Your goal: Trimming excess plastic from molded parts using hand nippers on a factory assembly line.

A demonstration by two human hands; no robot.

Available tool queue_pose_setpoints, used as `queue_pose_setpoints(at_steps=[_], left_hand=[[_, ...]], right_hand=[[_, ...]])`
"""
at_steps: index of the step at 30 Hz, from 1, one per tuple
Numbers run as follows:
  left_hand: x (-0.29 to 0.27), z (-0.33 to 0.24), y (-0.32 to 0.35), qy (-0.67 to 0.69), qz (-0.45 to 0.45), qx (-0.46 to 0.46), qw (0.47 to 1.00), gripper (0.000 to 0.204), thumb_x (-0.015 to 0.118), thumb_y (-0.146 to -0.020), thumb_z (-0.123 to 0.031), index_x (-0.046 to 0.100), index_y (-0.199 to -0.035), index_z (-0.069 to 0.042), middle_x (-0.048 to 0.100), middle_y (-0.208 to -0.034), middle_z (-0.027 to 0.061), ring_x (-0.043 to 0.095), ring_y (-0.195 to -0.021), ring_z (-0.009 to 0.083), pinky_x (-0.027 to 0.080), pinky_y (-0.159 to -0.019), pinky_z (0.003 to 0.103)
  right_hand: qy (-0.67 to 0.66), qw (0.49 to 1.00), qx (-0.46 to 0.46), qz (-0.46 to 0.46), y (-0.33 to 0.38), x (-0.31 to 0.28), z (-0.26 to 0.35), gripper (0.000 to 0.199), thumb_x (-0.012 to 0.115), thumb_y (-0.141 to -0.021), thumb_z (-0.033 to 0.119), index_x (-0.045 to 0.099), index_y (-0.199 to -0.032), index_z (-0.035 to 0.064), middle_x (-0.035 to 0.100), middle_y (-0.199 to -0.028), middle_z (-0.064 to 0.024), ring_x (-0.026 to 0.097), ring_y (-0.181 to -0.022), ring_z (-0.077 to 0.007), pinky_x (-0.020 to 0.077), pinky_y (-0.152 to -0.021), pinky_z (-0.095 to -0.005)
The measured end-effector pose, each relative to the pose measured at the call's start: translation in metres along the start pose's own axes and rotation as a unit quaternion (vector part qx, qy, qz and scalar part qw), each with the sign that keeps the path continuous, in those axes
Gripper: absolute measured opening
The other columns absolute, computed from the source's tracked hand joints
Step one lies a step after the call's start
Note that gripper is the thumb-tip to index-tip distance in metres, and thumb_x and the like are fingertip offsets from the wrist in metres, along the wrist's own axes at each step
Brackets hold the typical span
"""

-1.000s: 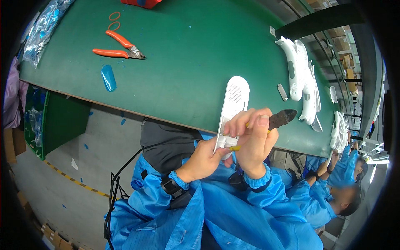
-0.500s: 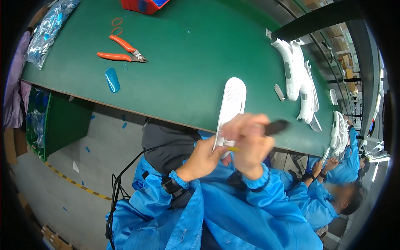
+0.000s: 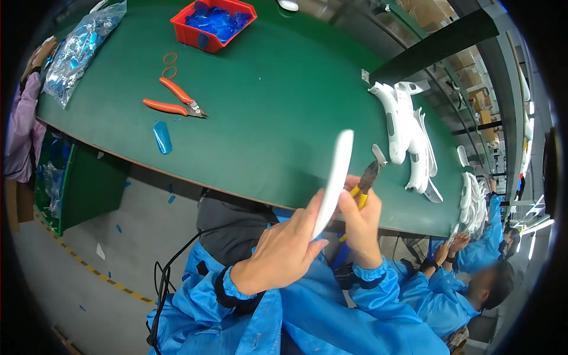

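My left hand is closed on a long white plastic cover, which stands on its edge over the table's front edge. In my right hand is a pair of yellow-handled cutting pliers, jaws pointing up and away. The right fingers are close to the cover's right side; whether they touch it is hidden. Orange-handled cutters lie farther left on the green table, with a blue curved film piece in front of them and two orange rubber bands behind.
A red bin of blue film pieces stands at the back. White plastic shells are piled at right beside a small white piece. A clear plastic bag lies far left, near another person's arm. Co-workers in blue sit at right.
The white cover has turned from its flat face to its edge. My right hand has drawn slightly away from it, and the pliers now point upward. The view has tipped up a little.
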State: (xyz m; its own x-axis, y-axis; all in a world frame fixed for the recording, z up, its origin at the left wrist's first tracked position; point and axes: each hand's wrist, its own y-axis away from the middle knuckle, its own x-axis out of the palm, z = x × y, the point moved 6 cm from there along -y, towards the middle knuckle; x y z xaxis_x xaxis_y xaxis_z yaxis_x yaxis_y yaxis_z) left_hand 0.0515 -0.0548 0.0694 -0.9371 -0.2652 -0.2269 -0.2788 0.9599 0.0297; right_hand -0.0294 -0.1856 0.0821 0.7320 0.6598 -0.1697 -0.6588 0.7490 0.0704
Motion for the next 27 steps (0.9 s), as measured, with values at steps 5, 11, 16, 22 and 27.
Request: queue_pose_setpoints(at_steps=[5, 11, 16, 22, 27], left_hand=[[-0.010, -0.022, 0.004, -0.108, -0.026, 0.052, 0.992, 0.082, 0.072, -0.083, -0.018, 0.027, -0.148, 0.006, 0.058, -0.116, 0.0228, 0.064, -0.093, 0.0373, 0.053, -0.076, 0.042], [-0.012, -0.031, 0.014, -0.136, -0.103, 0.101, 0.980, 0.077, 0.079, -0.078, -0.023, 0.044, -0.138, 0.008, 0.060, -0.105, 0.0180, 0.066, -0.079, 0.0291, 0.054, -0.065, 0.035], [-0.017, -0.039, 0.020, -0.095, -0.121, 0.103, 0.983, 0.072, 0.080, -0.076, -0.024, 0.051, -0.133, 0.008, 0.060, -0.104, 0.0166, 0.065, -0.075, 0.0274, 0.054, -0.063, 0.034], [-0.027, -0.033, 0.017, -0.104, -0.177, 0.139, 0.969, 0.060, 0.079, -0.076, -0.022, 0.059, -0.127, 0.003, 0.062, -0.107, 0.0162, 0.067, -0.075, 0.0280, 0.054, -0.064, 0.032], [-0.050, -0.016, 0.002, -0.074, -0.238, 0.161, 0.955, 0.048, 0.075, -0.080, -0.019, 0.062, -0.121, 0.003, 0.062, -0.114, 0.0184, 0.065, -0.089, 0.0340, 0.053, -0.077, 0.036]], right_hand=[[-0.126, 0.992, 0.010, 0.007, -0.007, -0.001, -0.032, 0.028, 0.066, -0.094, 0.016, 0.057, -0.110, -0.0051, 0.065, -0.091, -0.0061, 0.061, -0.070, -0.0098, 0.0511, -0.059, -0.0255], [-0.318, 0.940, 0.093, 0.076, -0.010, 0.021, -0.023, 0.018, 0.066, -0.088, 0.011, 0.059, -0.097, -0.0032, 0.062, -0.077, -0.0105, 0.061, -0.060, -0.0163, 0.0530, -0.059, -0.0306], [-0.403, 0.906, 0.106, 0.073, -0.008, 0.029, -0.025, 0.021, 0.062, -0.092, 0.017, 0.057, -0.099, -0.0021, 0.058, -0.075, -0.0111, 0.060, -0.059, -0.0201, 0.0550, -0.060, -0.0339], [-0.374, 0.915, 0.061, 0.135, -0.021, 0.029, -0.029, 0.022, 0.060, -0.093, 0.020, 0.058, -0.100, -0.0007, 0.061, -0.080, -0.0117, 0.062, -0.065, -0.0207, 0.0562, -0.066, -0.0348], [-0.132, 0.985, 0.043, 0.100, -0.031, 0.024, 0.005, 0.032, 0.070, -0.085, 0.007, 0.060, -0.113, -0.0050, 0.068, -0.098, -0.0119, 0.066, -0.090, -0.0179, 0.0546, -0.081, -0.0321]])
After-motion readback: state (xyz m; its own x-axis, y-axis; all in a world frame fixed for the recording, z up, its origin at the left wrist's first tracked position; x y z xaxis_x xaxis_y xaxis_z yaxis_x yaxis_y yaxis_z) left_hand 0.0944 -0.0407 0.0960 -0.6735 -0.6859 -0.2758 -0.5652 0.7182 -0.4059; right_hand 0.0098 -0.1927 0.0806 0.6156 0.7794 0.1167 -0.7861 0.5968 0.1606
